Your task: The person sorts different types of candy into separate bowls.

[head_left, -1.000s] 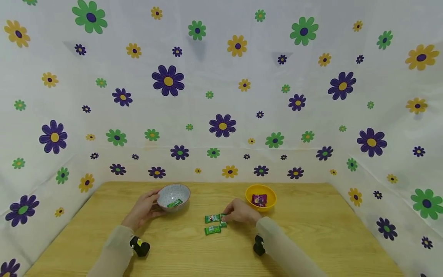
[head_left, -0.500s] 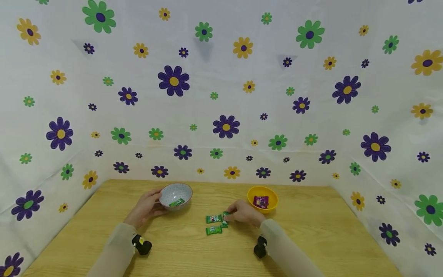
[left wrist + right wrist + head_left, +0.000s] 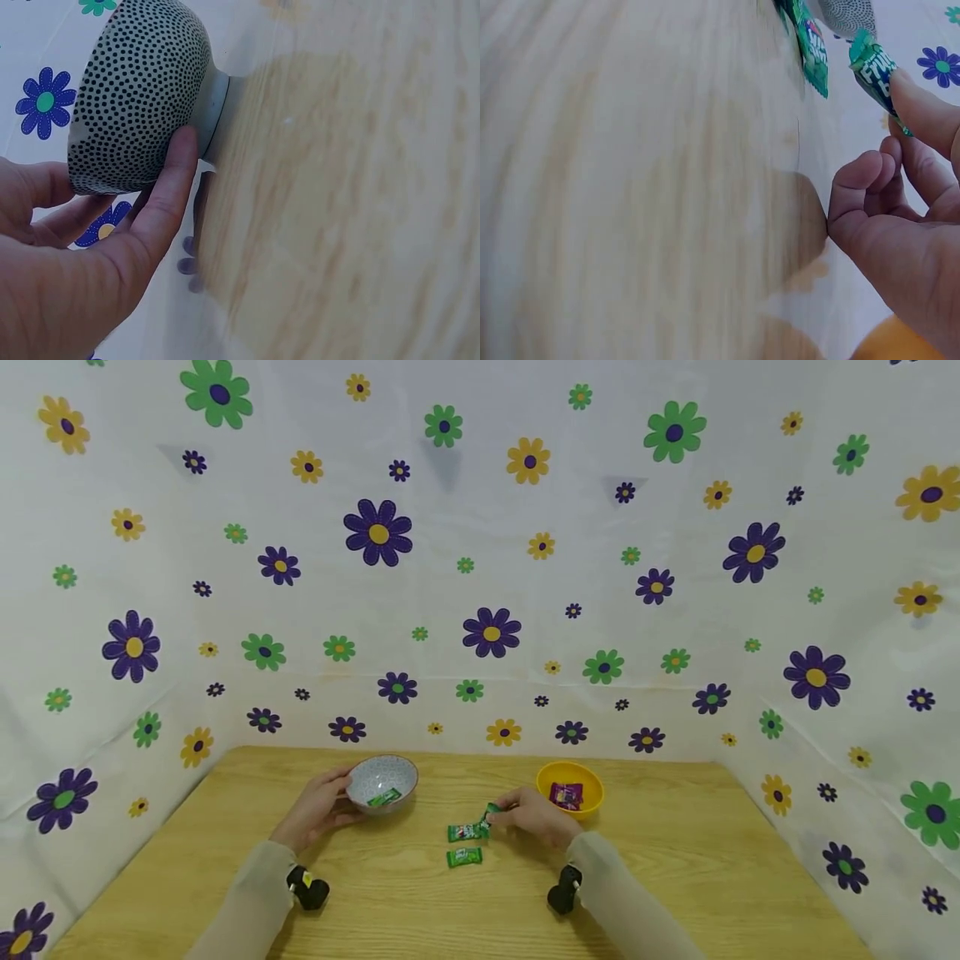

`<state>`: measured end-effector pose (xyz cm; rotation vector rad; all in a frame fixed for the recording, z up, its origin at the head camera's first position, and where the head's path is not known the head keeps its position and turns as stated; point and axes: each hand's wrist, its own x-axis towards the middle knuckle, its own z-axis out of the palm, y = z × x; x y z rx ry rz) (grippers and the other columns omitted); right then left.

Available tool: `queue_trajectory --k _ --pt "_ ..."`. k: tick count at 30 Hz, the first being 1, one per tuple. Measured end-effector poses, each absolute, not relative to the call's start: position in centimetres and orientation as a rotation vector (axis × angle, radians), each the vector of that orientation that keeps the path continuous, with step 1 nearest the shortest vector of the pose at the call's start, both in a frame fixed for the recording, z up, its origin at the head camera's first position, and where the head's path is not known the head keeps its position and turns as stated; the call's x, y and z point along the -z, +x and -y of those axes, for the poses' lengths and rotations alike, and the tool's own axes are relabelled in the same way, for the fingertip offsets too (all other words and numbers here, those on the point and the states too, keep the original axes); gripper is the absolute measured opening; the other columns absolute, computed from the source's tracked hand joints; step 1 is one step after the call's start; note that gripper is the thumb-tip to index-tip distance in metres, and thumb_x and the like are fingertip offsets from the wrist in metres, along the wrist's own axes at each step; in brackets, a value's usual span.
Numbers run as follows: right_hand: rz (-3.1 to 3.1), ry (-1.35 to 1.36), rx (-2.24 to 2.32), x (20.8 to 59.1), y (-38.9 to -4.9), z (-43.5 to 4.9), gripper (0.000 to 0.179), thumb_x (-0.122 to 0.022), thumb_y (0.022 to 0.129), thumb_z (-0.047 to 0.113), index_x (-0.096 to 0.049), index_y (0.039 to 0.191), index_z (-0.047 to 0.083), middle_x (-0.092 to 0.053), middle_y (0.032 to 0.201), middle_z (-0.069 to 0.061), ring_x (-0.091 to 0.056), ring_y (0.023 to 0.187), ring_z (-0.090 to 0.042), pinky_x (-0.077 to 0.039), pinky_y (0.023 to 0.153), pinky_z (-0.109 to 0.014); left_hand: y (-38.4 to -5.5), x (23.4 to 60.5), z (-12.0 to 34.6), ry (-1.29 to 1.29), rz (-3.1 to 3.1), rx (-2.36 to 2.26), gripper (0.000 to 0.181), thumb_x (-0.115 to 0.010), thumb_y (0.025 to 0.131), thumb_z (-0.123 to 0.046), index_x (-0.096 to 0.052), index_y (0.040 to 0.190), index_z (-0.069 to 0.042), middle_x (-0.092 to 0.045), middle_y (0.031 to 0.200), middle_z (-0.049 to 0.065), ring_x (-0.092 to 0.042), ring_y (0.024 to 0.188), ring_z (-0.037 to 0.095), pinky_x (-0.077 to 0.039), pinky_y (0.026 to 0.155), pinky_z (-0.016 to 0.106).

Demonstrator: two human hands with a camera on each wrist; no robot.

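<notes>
My left hand (image 3: 318, 807) grips the left side of a speckled bowl (image 3: 388, 770). In the left wrist view, fingers lie along the bowl's dotted outside (image 3: 142, 97), one reaching its foot. A green candy packet (image 3: 385, 797) lies inside the bowl. Between thumb and finger, my right hand (image 3: 534, 817) pinches another green candy packet (image 3: 490, 814), tilted up at the table's middle. The right wrist view shows the pinched packet (image 3: 875, 71) raised above the wood. Two more green packets, an upper one (image 3: 465, 832) and a lower one (image 3: 464, 857), lie on the table left of it.
A yellow bowl (image 3: 550, 773) holding purple candy packets (image 3: 566, 795) stands just behind my right hand. The wooden table (image 3: 420, 910) is enclosed at the back and sides by a white flowered sheet (image 3: 427, 593). Black devices (image 3: 564, 893) are strapped to both wrists.
My right hand has taken the rightmost green packet and lifted and tilted it slightly. My left hand keeps its grip on the speckled bowl. The head view has shifted slightly.
</notes>
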<state>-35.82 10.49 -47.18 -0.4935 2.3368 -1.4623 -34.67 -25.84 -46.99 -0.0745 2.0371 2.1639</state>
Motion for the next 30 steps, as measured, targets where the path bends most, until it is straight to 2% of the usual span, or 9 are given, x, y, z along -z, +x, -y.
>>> queue_trajectory --k 5,12,16,23,27,30 --pt "-2.340 -0.481 1.526 47.3 -36.0 -9.7 0.023 -0.069 0.080 0.030 -0.069 0.086 0.007 -0.053 0.071 -0.002 -0.045 0.066 -0.017 -0.038 0.057 -0.024 -34.8 47.0 25.8 -0.073 -2.034 -2.166 0.047 -0.028 0.100 -0.017 -0.018 0.143 -0.001 -0.029 0.133 0.028 -0.048 0.107 0.036 -0.047 0.084 0.045" --pt "-2.472 -0.400 1.507 46.9 -36.0 -7.5 0.029 -0.071 0.076 0.037 -0.070 0.095 0.015 -0.059 0.091 0.001 -0.048 0.082 -0.017 -0.041 0.070 -0.027 -34.9 47.2 26.0 -0.105 -2.048 -2.183 0.045 -0.028 0.100 -0.019 -0.024 0.142 -0.004 -0.032 0.132 0.024 -0.050 0.104 0.033 -0.048 0.083 0.045" --pt "-2.421 -0.441 1.548 46.2 -35.9 -6.1 0.026 -0.069 0.079 0.035 -0.068 0.091 0.012 -0.058 0.090 -0.003 -0.048 0.082 -0.020 -0.044 0.072 -0.032 -34.8 47.1 25.8 -0.091 -2.060 -2.170 0.045 -0.028 0.100 -0.019 -0.023 0.142 -0.004 -0.032 0.133 0.025 -0.049 0.106 0.034 -0.048 0.083 0.045" --pt "-2.353 -0.502 1.672 44.9 -35.9 -3.5 0.022 -0.069 0.080 0.030 -0.066 0.084 0.008 -0.055 0.081 -0.002 -0.047 0.072 -0.018 -0.046 0.070 -0.040 -34.6 46.8 25.6 -0.089 -2.086 -2.153 0.045 -0.028 0.100 -0.019 -0.022 0.142 -0.004 -0.032 0.133 0.025 -0.049 0.106 0.034 -0.047 0.084 0.045" --pt "-2.320 -0.483 1.739 44.6 -36.0 -2.0 0.019 -0.069 0.081 0.026 -0.068 0.086 0.008 -0.057 0.084 -0.002 -0.049 0.076 -0.025 -0.046 0.069 -0.043 -34.4 46.7 25.6 -0.085 -2.081 -2.159 0.046 -0.028 0.100 -0.019 -0.021 0.142 -0.002 -0.031 0.132 0.026 -0.049 0.107 0.036 -0.047 0.084 0.046" --pt "-2.307 -0.463 1.771 44.6 -36.1 -1.0 0.020 -0.069 0.081 0.026 -0.069 0.089 0.008 -0.059 0.089 -0.001 -0.049 0.078 -0.025 -0.046 0.069 -0.042 -34.4 46.8 25.6 -0.091 -2.082 -2.156 0.046 -0.028 0.100 -0.019 -0.020 0.142 -0.002 -0.031 0.133 0.026 -0.047 0.108 0.036 -0.047 0.084 0.045"
